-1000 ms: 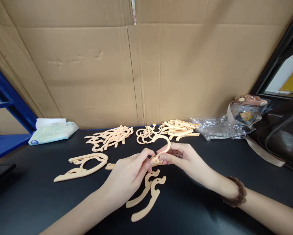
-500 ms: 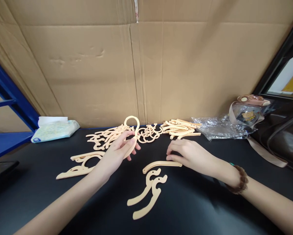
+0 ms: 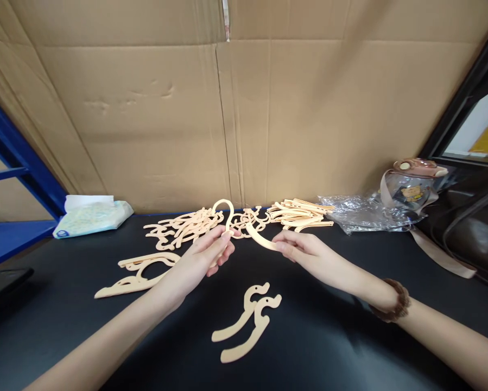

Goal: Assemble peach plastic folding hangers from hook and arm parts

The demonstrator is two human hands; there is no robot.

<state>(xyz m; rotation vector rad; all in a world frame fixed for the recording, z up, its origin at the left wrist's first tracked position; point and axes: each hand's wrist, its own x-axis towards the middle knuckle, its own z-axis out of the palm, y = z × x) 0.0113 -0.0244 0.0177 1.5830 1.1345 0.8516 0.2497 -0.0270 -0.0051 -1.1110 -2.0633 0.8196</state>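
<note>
Pinched in my left hand (image 3: 211,250) is a beige hanger hook (image 3: 226,205), its curve standing up above my fingers; what else lies under those fingers is hidden. My right hand (image 3: 309,252) grips one end of a curved beige hanger arm (image 3: 262,239), whose free end points up and left toward the hook, a small gap apart. Below them on the black table (image 3: 309,347) lie two notched hanger pieces (image 3: 247,323), one overlapping the other. Beside my left forearm rests a folded hanger (image 3: 140,277), partly covered by the arm.
Along the cardboard wall (image 3: 166,125) lie a heap of notched pieces (image 3: 187,225), loose hooks (image 3: 249,220) and a stack of curved arms (image 3: 298,213). Clear plastic wrapping (image 3: 349,213) and a strapped bottle (image 3: 414,187) stand right. A wipes packet (image 3: 93,217) sits far left.
My right hand has lifted the curved hanger arm off the table and brought it up toward the hook. My left hand and its hook have shifted slightly, the hook sitting a little lower.
</note>
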